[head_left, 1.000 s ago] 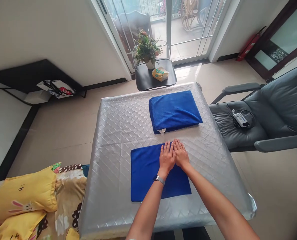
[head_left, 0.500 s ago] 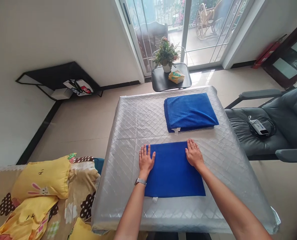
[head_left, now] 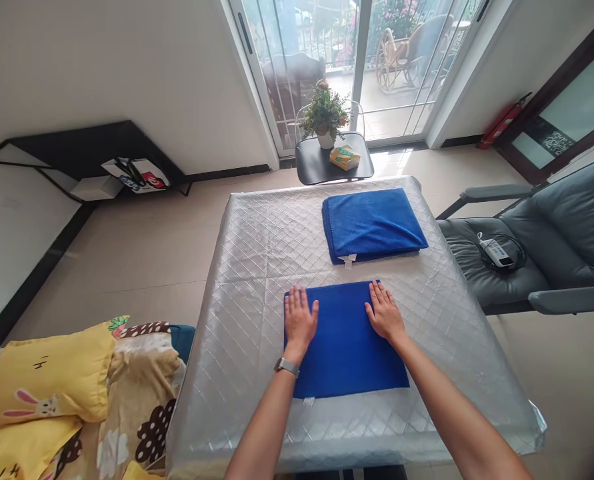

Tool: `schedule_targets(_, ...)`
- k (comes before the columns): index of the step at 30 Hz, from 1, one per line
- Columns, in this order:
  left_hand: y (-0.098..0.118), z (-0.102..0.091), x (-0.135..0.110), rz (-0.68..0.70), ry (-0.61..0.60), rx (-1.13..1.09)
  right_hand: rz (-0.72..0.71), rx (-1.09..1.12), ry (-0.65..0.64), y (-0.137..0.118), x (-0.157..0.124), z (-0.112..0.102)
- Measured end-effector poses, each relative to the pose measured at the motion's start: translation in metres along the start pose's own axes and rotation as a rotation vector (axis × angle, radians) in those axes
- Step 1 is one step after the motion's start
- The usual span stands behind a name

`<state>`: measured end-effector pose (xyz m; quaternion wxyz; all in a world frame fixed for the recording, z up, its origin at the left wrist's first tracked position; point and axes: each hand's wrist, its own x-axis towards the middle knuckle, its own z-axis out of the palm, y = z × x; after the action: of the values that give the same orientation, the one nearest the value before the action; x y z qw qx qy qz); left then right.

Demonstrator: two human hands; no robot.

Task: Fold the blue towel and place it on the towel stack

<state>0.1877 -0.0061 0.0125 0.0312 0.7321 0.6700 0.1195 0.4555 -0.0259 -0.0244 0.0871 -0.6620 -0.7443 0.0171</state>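
Left hand (head_left: 299,323) is resting palm down on the blue cloth (head_left: 347,347), covering its left side close to the far corner; fingers are lying straight and close together, thumb standing off toward the right. Right hand (head_left: 385,312) is resting the same way at the far right corner, fingers slightly apart, thumb pointing in toward the left hand. Both hands are spreading flat, gripping nothing. The cloth is lying as a smooth rectangle on the silver surface (head_left: 237,333), filling the gap between the hands and reaching back toward the wrists; a small tag (head_left: 307,402) is poking out from its near edge, just right of the left forearm. How many layers it is holding, I cannot tell. Beyond the right hand, well clear of its fingertips, a folded blue stack (head_left: 374,223) is sitting, thicker, a few creases showing on top, with a label (head_left: 348,260) hanging from its near edge. Judging by the flat palms at opposite sides, the step in hand is smoothing and squaring the cloth. The next move is probably calling for light, even pressure outward from both palms, keeping the far corners from dragging or rucking up.
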Motion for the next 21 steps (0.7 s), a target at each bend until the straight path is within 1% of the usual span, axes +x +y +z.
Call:
schedule_targets(1,0.022,0.003,0.001,0.058,-0.012,-0.033,0.000,-0.002,0.003,0.000,0.000,0.000)
schedule_targets(4,0.097,0.020,0.004,0.297,-0.066,-0.148,-0.012,-0.009,0.000,0.002,-0.002,0.001)
schedule_targets(5,0.118,0.027,0.006,0.345,-0.072,-0.178,-0.024,-0.010,-0.007,0.003,-0.003,0.002)
schedule_targets(6,0.135,0.033,0.007,0.366,-0.072,-0.199,-0.037,-0.012,-0.015,0.004,-0.004,0.002)
schedule_targets(7,0.148,0.038,0.008,0.364,-0.072,-0.211,-0.046,-0.011,-0.020,0.005,-0.005,0.003)
schedule_targets(8,0.156,0.042,0.010,0.350,-0.072,-0.216,-0.050,-0.008,-0.023,0.006,-0.005,0.004)
schedule_targets(9,0.158,0.044,0.011,0.330,-0.076,-0.214,-0.047,-0.004,-0.022,0.006,-0.005,0.004)
schedule_targets(11,0.150,0.045,0.012,0.292,-0.086,-0.190,-0.024,0.007,-0.012,0.006,-0.004,0.004)
schedule_targets(13,0.131,0.040,0.011,0.255,-0.094,-0.152,-0.006,0.024,-0.008,0.004,-0.002,0.002)
schedule_targets(15,0.103,0.033,0.009,0.200,-0.097,-0.104,0.008,0.046,-0.008,0.002,-0.001,0.000)
schedule_targets(19,0.039,0.017,0.002,0.065,-0.091,0.002,0.025,0.077,-0.012,0.000,0.001,-0.002)
schedule_targets(21,0.010,0.013,-0.001,0.019,-0.084,0.041,0.026,0.082,-0.015,0.000,0.000,-0.002)
